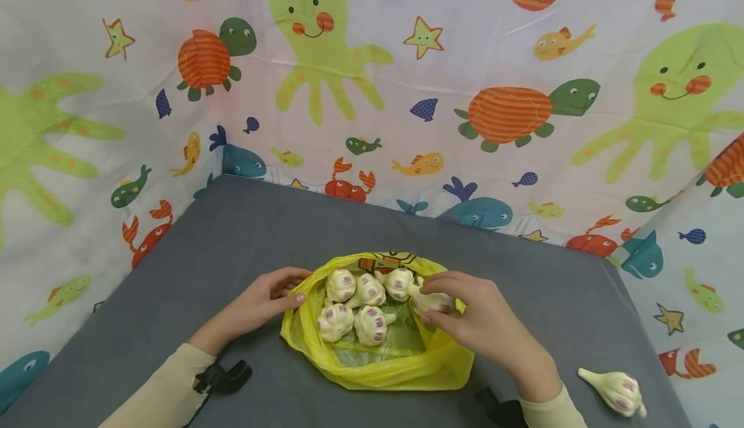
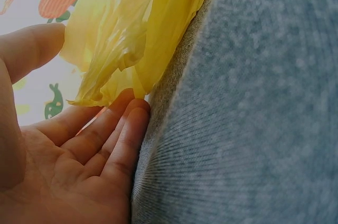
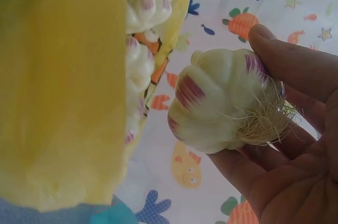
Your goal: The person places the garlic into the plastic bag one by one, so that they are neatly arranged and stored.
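A yellow plastic bag (image 1: 378, 376) lies spread with its mouth upward on the grey table. Inside it sit several garlic bulbs (image 1: 372, 325), off-white with purple patches. My left hand (image 1: 273, 295) is at the bag's left rim; in the left wrist view its extended fingers (image 2: 113, 150) and thumb touch the yellow plastic, wide apart. With thumb and fingers, my right hand (image 1: 485, 315) grips another garlic bulb (image 3: 216, 100) over the bag's right side. Dry roots on that bulb face the palm in the right wrist view.
One more garlic bulb (image 1: 619, 392) lies on the grey table (image 1: 552, 286), right of the right forearm. A white curtain (image 1: 372, 124) printed with sea animals stands behind the table and along its sides. Each wrist wears a black strap mount (image 1: 223, 377).
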Demonstrator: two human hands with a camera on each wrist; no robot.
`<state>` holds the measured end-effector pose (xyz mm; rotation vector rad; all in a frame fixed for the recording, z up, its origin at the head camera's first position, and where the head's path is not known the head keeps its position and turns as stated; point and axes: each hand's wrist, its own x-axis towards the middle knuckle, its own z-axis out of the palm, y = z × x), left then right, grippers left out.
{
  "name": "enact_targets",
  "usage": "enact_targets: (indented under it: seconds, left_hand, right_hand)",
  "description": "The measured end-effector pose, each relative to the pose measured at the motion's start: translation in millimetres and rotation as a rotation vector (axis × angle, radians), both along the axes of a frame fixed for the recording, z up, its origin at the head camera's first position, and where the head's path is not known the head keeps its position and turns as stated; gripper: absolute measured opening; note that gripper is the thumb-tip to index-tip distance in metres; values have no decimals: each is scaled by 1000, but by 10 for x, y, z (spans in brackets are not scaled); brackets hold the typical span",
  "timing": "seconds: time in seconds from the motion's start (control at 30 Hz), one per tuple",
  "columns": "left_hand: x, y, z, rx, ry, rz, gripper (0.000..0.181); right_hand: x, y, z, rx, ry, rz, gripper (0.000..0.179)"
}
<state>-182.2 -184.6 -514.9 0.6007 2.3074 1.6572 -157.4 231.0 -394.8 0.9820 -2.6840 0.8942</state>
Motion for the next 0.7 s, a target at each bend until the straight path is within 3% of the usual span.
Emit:
enact_targets:
  seconds: [0.3,0.7]
  left_hand:
    - [13,-18,6,-2,12,-5,46]
    - [-13,0,-10,1,9,-6,46]
  right_hand:
    - [-14,-146,-115,-50,-85,89,36]
    - [-22,-236,-215,-78,-158,126,34]
